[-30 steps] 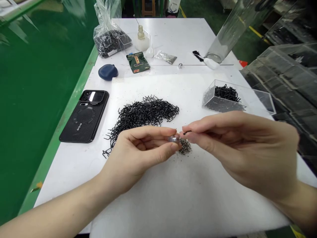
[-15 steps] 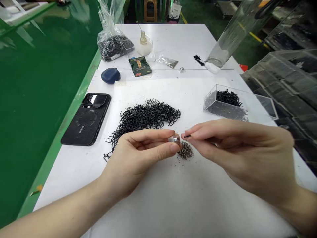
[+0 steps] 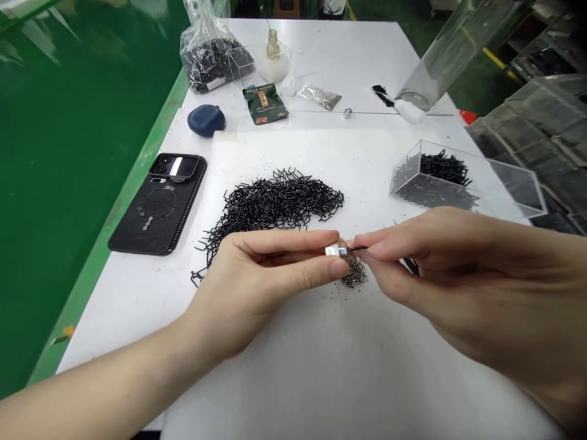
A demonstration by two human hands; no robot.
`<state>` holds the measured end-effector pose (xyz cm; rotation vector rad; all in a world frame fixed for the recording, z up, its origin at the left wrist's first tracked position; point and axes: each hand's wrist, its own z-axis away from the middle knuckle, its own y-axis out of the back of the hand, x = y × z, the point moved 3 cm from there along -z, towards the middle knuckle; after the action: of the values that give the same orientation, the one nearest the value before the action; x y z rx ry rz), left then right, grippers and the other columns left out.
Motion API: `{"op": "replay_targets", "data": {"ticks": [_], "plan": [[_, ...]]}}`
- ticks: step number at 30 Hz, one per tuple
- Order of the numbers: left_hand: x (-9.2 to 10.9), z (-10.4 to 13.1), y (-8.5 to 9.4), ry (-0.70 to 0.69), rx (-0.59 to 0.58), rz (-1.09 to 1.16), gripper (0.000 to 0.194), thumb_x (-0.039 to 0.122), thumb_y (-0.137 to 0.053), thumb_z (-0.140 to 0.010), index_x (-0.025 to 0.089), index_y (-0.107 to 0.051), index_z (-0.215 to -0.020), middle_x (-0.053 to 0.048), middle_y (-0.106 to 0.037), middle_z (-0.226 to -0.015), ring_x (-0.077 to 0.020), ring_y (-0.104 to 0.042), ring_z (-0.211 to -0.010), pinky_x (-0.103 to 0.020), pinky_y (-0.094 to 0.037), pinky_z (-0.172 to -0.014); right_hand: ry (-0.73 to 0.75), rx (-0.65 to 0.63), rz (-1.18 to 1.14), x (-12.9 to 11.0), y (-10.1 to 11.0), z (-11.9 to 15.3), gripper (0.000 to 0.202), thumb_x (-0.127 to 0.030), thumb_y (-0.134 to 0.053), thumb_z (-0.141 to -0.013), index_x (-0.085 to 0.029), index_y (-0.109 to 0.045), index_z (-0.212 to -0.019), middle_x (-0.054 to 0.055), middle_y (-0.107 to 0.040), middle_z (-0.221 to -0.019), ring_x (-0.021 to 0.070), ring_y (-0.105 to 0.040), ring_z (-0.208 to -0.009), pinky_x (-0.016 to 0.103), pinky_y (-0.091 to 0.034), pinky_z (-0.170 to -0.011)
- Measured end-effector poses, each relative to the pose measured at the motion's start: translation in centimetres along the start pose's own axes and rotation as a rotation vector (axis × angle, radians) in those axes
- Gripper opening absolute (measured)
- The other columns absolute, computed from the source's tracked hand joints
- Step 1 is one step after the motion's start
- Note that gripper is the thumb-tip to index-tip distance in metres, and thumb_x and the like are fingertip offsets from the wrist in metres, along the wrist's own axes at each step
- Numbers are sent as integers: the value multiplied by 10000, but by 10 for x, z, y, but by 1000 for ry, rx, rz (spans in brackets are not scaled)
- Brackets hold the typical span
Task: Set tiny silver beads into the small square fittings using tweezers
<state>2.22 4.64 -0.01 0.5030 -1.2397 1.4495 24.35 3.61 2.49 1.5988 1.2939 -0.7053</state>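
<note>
Between thumb and fingers, my left hand (image 3: 275, 269) pinches a small shiny metal piece (image 3: 336, 250). My right hand (image 3: 440, 269) is closed on a thin black bent piece (image 3: 358, 248), whose tip meets or nearly meets the metal piece; whether it enters it I cannot tell. Part of another black object (image 3: 411, 265) shows under the right fingers, mostly hidden. Just behind and below the fingertips lies a heap of tiny metallic bits (image 3: 354, 273). A large pile of black bent pieces (image 3: 284, 198) spreads on the white table beyond my left hand.
A black phone (image 3: 158, 205) lies at the left, near a dark blue rounded object (image 3: 206, 120). A clear box of black pieces (image 3: 426, 189) stands at the right. Farther back are a plastic bag (image 3: 211, 64), a green packet (image 3: 265, 104) and a tall clear cylinder (image 3: 440, 67).
The black piece in my right hand has come up to the metal piece, which now appears turned. The view has tipped down slightly, and both hands sit a little further right.
</note>
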Motion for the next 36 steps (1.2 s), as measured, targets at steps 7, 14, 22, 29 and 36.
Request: {"op": "replay_targets", "data": {"ticks": [7, 14, 22, 29, 36], "plan": [[1, -2, -1, 0, -7, 14, 280, 234, -1205, -780, 348, -1031, -967, 11, -1006, -1112, -246, -980, -1146, -214, -771, -1046, 22, 14, 81, 2, -1, 3, 297, -166, -974, -1022, -456, -945, -1077, -78, -962, -1015, 223, -876, -788, 415, -745, -695], [-1, 0, 2, -13, 24, -32, 279, 252, -1203, -777, 372, -1031, -961, 2, -1007, -1114, -268, -975, -1165, -256, -776, -1052, 69, -29, 64, 3, -1, 1, 315, -133, -928, -1047, -445, -939, -1095, -69, -962, -1021, 218, -895, -829, 381, -749, -704], [-1, 2, 2, -48, 4, -53, 269, 225, -1200, -779, 381, -1024, -908, 42, -1002, -1028, -158, -969, -1003, -102, -725, -923, 47, -73, -25, -1, -2, -4, 455, -44, -942, -959, -452, -895, -1154, -70, -941, -988, 255, -907, -801, 440, -825, -812], [1, 1, 1, -102, 0, -74, 302, 184, -1212, -735, 367, -1017, -876, 37, -991, -959, -141, -941, -898, -113, -733, -873, 22, -130, -52, -6, -2, -9, 410, -34, -910, -915, -415, -828, -1044, -97, -913, -897, 203, -903, -777, 340, -817, -786], [1, 2, 1, -99, -19, -49, 293, 171, -1215, -737, 340, -1013, -866, 34, -978, -901, -137, -943, -833, -119, -744, -851, -15, -176, -194, -2, -6, -14, 436, 31, -910, -890, -380, -844, -1019, -80, -904, -893, 202, -916, -801, 315, -820, -799]]}}
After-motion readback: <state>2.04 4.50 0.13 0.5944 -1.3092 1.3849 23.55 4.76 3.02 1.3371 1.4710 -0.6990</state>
